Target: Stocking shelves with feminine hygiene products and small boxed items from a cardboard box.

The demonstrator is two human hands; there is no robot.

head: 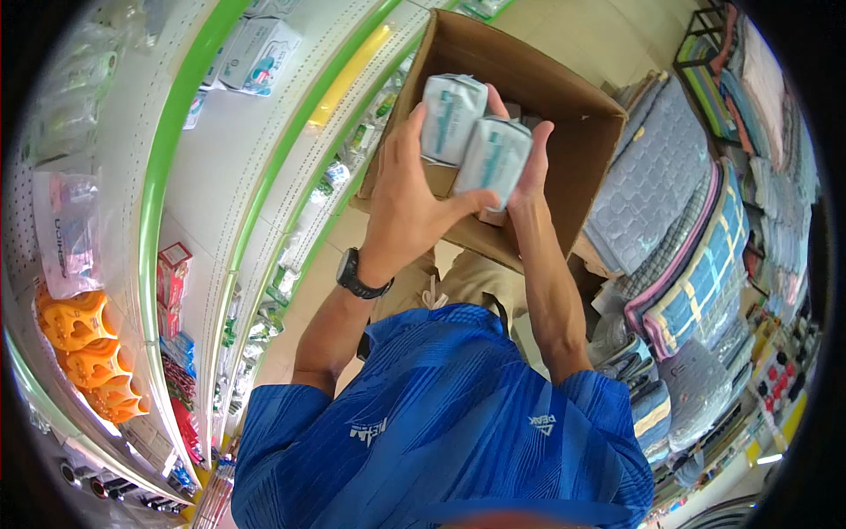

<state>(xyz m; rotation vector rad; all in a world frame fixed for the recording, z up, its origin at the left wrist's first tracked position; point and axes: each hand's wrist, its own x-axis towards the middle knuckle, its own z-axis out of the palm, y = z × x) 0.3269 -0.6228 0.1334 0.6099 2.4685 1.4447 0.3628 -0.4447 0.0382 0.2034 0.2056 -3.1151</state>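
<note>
Two white plastic-wrapped packs with teal print are held side by side above an open cardboard box [562, 86]. My left hand [413, 178], with a black watch on its wrist, spans the left pack [452, 119] with its fingers at that pack's left side and its thumb across the lower edge of the right pack [494, 159]. From the right, my right hand [529, 162] holds the packs, its thumb beside the right pack and a fingertip showing behind them. Small items lie in the box, mostly hidden by the packs and hands.
White shelves with green edges [277, 145] run along the left, bearing similar white packs [254, 56], a yellow item [350, 76], red boxes [173, 281] and orange plastic pieces [86, 337]. Folded quilted mats [651, 178] are stacked close to the box's right side.
</note>
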